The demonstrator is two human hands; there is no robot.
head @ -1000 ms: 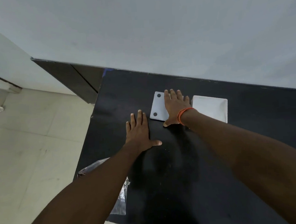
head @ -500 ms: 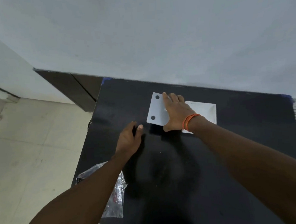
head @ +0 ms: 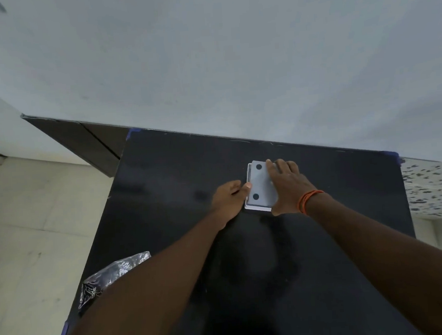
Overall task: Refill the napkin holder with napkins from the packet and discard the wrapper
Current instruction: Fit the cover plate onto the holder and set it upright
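A flat white napkin holder lid [head: 259, 184] with two dark dots lies on top of the white base, whose edge [head: 256, 208] shows beneath it, near the far side of the black table [head: 164, 197]. My right hand [head: 288, 186], with an orange wrist band, lies flat over the lid's right half. My left hand [head: 230, 199] touches the lid's left edge with thumb and curled fingers. The clear crinkled plastic wrapper [head: 112, 275] lies at the table's near left edge, partly hidden by my left forearm. No napkins show.
A grey wall rises just behind the table. Pale tiled floor lies to the left, with a dark cabinet panel [head: 82, 140] at the back left. A speckled white surface [head: 433, 186] adjoins the table's right side.
My right hand slid the lid rightward onto the white base, which it now covers. My left hand lifted off the table and moved up to the lid's left edge.
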